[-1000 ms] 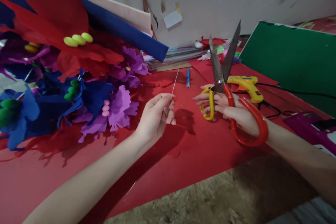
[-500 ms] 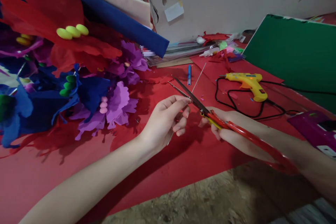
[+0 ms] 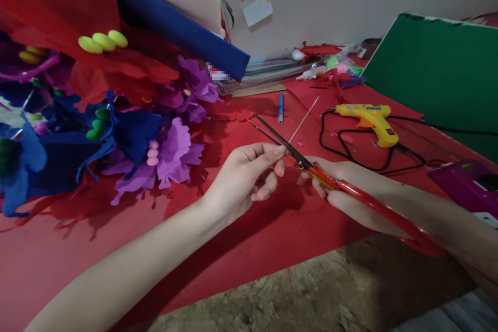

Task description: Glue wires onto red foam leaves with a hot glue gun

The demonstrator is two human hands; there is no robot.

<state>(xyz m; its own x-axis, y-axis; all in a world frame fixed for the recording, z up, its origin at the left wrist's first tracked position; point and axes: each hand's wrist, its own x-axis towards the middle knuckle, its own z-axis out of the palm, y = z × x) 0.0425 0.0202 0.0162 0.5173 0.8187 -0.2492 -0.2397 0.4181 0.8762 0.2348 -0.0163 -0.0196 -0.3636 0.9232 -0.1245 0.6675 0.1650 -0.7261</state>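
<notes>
My left hand (image 3: 252, 174) pinches a thin pale wire-like stick (image 3: 304, 118) between thumb and forefinger. The stick's far end slants up to the right, beyond the blades. In my right hand (image 3: 342, 181) are scissors (image 3: 373, 203) with red handles and dark blades, pointing up and left. The blades stand slightly apart and cross the stick close to my left fingertips; whether they touch it I cannot tell. A yellow part shows near the scissors' pivot. Some of my right fingers are hidden behind the scissors.
Red, blue and purple felt-like flowers (image 3: 171, 150) crowd the left side. A yellow glue gun (image 3: 373, 120) with a black cord lies right, near a purple device (image 3: 462, 184). A blue marker (image 3: 280, 108) lies on the red table covering (image 3: 233, 264). A green board (image 3: 436, 78) leans at right.
The stick has tilted further right in my left fingers, and its lower end no longer shows below the hand. My left hand has shifted slightly right; the scissors stay nearly in place.
</notes>
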